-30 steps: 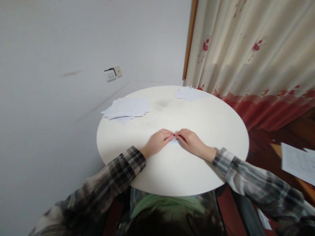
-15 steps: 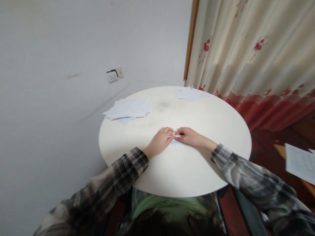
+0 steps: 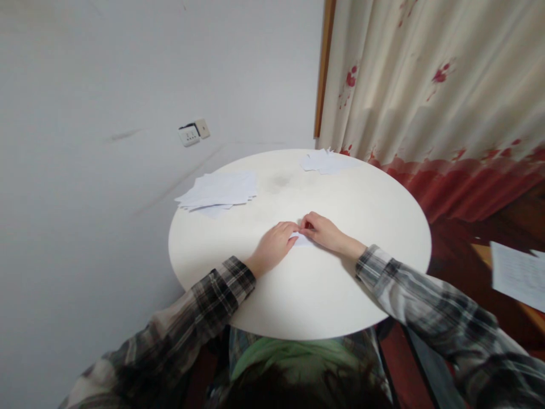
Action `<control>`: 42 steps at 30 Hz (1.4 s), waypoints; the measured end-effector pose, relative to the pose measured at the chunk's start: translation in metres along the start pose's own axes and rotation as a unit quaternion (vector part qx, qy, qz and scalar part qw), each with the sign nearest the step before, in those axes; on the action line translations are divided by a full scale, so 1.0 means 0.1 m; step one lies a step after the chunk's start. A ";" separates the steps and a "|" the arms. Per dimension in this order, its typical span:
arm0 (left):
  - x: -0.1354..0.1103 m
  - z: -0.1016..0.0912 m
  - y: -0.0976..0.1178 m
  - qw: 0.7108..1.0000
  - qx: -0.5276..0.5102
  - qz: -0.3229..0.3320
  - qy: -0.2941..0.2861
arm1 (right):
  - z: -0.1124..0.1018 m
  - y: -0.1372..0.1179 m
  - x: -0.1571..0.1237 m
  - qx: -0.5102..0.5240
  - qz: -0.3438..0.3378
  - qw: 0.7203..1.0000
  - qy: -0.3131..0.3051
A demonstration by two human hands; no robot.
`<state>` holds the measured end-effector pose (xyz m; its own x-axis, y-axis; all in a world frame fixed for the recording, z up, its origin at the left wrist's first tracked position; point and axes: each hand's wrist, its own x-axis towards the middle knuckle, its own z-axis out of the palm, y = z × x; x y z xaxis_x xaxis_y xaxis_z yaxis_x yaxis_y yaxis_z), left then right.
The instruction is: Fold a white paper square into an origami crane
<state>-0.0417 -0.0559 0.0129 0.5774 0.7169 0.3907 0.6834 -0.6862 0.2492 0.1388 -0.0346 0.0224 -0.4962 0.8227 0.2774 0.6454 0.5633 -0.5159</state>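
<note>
Left forearm [image 3: 183,318], plaid-sleeved, enters from 8 o'clock and points toward 2. Left wrist [image 3: 254,266] bare, roughly in line with it. Left hand [image 3: 275,245] palm down, fingers bent together, thumb on their 5 o'clock side. Right forearm [image 3: 434,309], same sleeve, enters from 4 o'clock, points toward 10. Right hand [image 3: 323,232] sits between 2 and 3 o'clock of the left, fingers curled, thumb and index pinched. Fingertips nearly meet; contact unclear.
</note>
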 end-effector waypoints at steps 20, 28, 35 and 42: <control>-0.05 -0.15 0.12 0.994 -0.054 0.091 -0.008 | 0.00 0.29 -0.01 -0.125 -0.035 0.989 0.071; -0.03 -0.08 0.14 0.983 -0.061 0.128 -0.120 | -0.02 0.30 0.05 -0.182 0.044 0.982 0.039; -0.07 -0.12 0.18 0.976 -0.035 0.135 -0.166 | -0.07 0.48 0.21 -0.204 0.092 0.974 0.043; -0.13 -0.16 0.23 0.972 -0.027 0.133 -0.190 | -0.10 0.67 0.34 -0.218 0.127 0.966 0.053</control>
<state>-0.0408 -0.0828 0.0280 0.8607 0.5002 0.0949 0.4690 -0.8515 0.2345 0.1708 0.0319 0.0059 -0.2426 0.9287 0.2806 0.9332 0.3024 -0.1940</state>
